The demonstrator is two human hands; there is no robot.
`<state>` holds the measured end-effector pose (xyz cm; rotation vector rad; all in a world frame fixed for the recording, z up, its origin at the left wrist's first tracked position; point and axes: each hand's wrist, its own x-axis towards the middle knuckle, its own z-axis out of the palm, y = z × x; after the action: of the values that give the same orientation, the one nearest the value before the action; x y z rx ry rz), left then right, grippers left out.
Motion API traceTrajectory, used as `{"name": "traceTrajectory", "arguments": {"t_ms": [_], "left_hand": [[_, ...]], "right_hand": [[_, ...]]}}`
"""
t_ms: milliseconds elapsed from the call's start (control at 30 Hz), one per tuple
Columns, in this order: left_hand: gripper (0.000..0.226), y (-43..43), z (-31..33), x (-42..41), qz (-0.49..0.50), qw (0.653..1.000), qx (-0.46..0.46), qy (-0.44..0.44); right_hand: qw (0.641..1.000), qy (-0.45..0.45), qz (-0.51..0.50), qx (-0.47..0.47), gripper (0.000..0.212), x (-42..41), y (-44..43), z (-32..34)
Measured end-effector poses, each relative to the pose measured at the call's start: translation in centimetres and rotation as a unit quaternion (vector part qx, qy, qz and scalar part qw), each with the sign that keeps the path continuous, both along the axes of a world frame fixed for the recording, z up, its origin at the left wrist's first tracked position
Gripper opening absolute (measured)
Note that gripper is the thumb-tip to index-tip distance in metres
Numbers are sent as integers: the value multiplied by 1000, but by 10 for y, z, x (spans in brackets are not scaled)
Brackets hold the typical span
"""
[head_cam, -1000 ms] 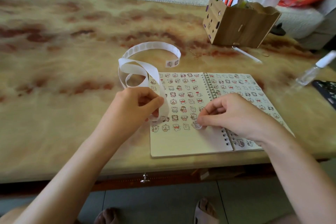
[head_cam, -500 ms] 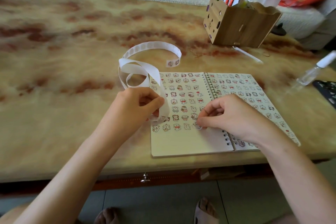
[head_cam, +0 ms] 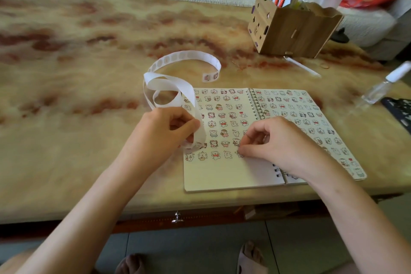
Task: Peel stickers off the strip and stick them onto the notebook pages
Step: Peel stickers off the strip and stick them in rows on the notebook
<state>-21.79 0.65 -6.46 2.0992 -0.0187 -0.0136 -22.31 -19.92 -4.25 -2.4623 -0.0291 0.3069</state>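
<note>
The left hand (head_cam: 171,131), forearm reaching in from 7 o'clock, pinches the white sticker strip (head_cam: 169,87) between thumb and curled fingers at the notebook's (head_cam: 233,176) 9 o'clock edge, and the strip's loops trail off toward 12 o'clock on the table (head_cam: 66,140). The right hand (head_cam: 280,140), apart from the left, lies knuckles-up across the spiral binding, its fingers curled and thumb and forefinger tips pinched down on a sticker (head_cam: 239,154) in the left page's lowest row. The stickers show tiny cartoon figures; any lettering is too small to read.

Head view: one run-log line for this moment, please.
left hand: grips sticker strip | right hand: pinches sticker against notebook left page | step: sticking
</note>
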Motion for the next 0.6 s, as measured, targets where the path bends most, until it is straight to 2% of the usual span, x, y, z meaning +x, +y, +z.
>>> {"name": "traceTrajectory", "arguments": {"t_ms": [67, 200, 433, 600], "left_hand": [[14, 1, -1, 0, 0, 1000, 1, 4], [14, 1, -1, -1, -1, 1000, 4, 6], [14, 1, 0, -1, 1, 1000, 16, 7], [13, 2, -1, 0, 0, 1000, 16, 8]], "right_hand": [[1000, -12, -1, -23, 13, 0, 0, -1], [998, -27, -10, -59, 31, 2, -2, 0], [1000, 10, 0, -20, 16, 8, -10, -1], [999, -1, -13, -53, 39, 5, -2, -1]]}}
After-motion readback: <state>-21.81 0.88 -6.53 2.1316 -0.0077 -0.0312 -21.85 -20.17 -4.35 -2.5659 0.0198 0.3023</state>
